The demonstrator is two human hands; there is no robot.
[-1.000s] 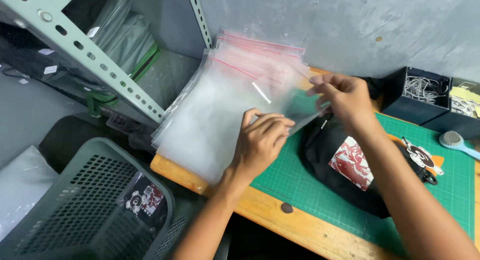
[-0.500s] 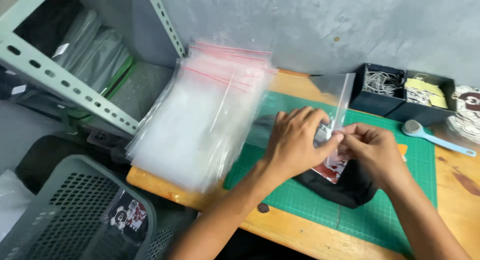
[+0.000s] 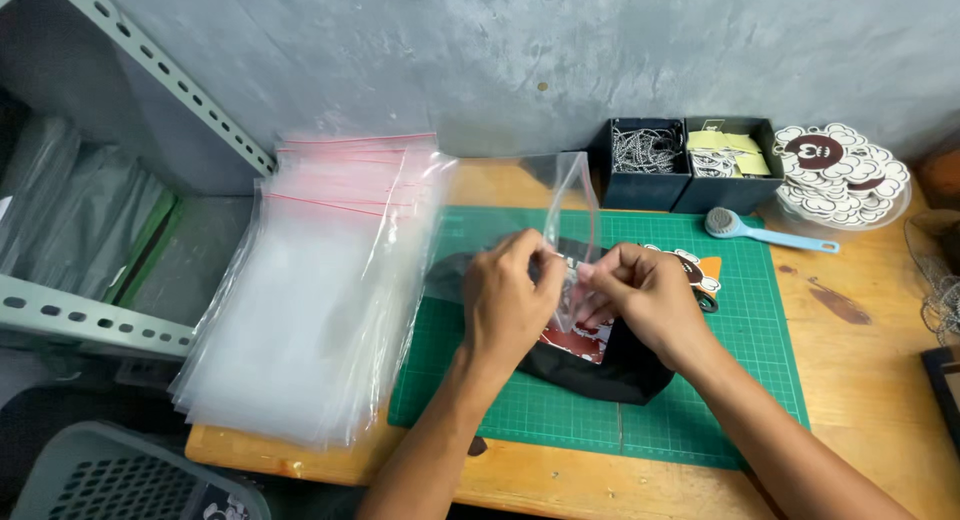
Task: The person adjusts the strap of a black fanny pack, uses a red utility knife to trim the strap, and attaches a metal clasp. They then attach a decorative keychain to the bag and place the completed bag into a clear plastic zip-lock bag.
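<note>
Clear zip bag [image 3: 566, 195] is standing up over the green cutting mat [image 3: 740, 380], just above a black printed cloth item [image 3: 600, 365]. It's looking thin, light, floppy & slippery — prob best pinched at the stiffer zip edge. Left hand [image 3: 505, 305] and right hand [image 3: 645, 300] are both pinching its lower edge — fingers nearly closed on the film. Stack of spare bags [image 3: 320, 290] is lying to the left.

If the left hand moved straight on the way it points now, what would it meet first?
Probably the clear bag its fingers already pinch; past it, likely the dark box of chains, though depth is unclear.
</note>
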